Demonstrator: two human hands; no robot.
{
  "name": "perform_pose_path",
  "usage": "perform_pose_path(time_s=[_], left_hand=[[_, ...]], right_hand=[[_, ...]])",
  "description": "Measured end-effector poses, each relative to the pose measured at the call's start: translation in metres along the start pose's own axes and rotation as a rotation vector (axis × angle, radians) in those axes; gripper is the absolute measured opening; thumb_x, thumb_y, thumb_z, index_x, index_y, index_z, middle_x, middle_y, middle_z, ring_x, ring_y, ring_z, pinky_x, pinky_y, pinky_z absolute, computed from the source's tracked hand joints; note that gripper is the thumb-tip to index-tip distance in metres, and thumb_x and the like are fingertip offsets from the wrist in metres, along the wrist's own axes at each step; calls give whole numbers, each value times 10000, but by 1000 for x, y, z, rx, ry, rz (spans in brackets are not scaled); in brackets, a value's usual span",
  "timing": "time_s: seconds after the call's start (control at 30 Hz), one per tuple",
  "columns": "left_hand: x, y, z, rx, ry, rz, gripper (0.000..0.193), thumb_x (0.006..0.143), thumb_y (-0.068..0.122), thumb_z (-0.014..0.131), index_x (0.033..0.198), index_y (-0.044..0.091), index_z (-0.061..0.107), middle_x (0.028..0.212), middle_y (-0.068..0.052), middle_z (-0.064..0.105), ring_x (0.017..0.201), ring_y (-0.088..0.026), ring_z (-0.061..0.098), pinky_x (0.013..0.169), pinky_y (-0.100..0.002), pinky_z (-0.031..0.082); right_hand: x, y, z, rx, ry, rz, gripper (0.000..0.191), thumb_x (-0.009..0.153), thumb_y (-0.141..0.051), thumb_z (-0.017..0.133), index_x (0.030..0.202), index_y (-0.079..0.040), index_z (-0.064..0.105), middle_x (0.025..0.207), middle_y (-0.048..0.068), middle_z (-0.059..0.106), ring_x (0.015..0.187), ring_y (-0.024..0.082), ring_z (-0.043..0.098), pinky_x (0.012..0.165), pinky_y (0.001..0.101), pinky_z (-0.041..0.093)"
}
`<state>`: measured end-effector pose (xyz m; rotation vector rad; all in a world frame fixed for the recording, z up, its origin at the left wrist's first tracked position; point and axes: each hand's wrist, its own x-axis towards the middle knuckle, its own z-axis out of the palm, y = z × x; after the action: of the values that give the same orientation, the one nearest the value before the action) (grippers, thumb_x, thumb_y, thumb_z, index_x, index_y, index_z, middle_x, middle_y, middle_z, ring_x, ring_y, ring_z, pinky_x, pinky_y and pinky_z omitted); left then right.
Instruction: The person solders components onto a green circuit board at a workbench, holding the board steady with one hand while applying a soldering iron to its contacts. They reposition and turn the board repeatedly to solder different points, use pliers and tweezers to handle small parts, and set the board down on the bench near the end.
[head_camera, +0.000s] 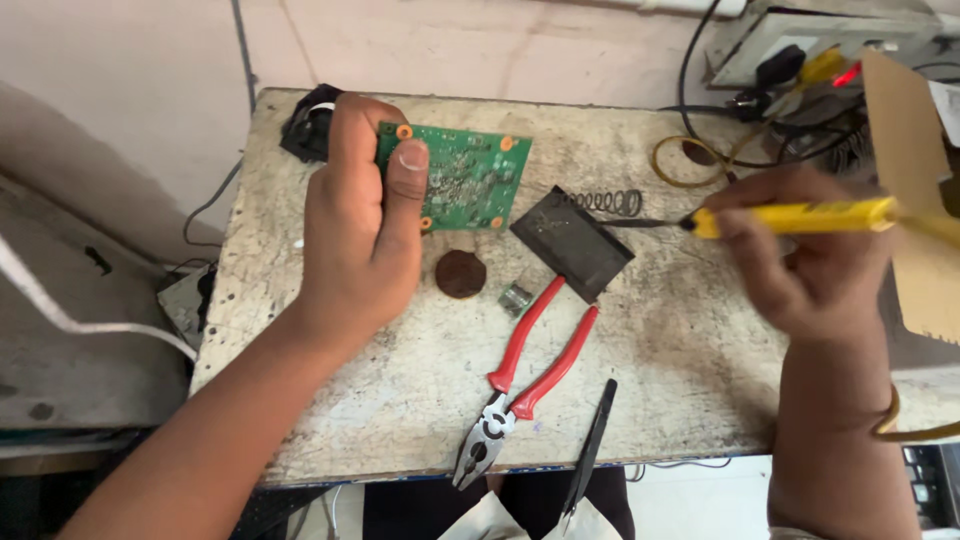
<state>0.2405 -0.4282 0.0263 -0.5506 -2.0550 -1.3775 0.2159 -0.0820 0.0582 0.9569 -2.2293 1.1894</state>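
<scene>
Single head-worn view, looking steeply down from close above the worktop (660, 360), facing the wall, both forearms entering from the bottom edge.

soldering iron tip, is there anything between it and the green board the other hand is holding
Yes. Between the soldering iron in the right hand and the green circuit board gripped by the left hand lies a dark flat stand plate with a coiled spring.

Bare worn tabletop (680, 380) open at lower right, red-handled pliers (520, 375) and black tweezers (592, 445) blocking lower centre, dark square plate (572, 243) obstructing mid-frame
</scene>
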Motion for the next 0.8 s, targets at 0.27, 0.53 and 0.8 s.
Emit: perform_pose_path(time_s=[0.27,0.53,0.8], left_hand=[[13,-5,8,218,-452,-434,264,1040,335,516,1065,75,555,672,-100,630,623,-243,657,595,-436,457],[4,-9,7,227,-872,-557,301,963,402,604,1068,130,679,775,-13,664,680,-145,582,639,-346,453],[-23,25,16,448,-890,-599,376,936,496,630,1012,159,777,771,-50,728,713,-186,653,674,-379,494]], right_hand=[[-22,9,-30,-76,219,69,323,1147,-237,666,955,21,637,709,43,598,546,73,518,521,203,395],[-30,6,-40,86,169,149,206,1101,-188,643,981,-21,617,767,19,595,596,68,528,535,204,406],[-53,15,-69,301,-18,146,245,1017,-191,545,991,29,649,890,100,657,773,122,601,669,238,458]])
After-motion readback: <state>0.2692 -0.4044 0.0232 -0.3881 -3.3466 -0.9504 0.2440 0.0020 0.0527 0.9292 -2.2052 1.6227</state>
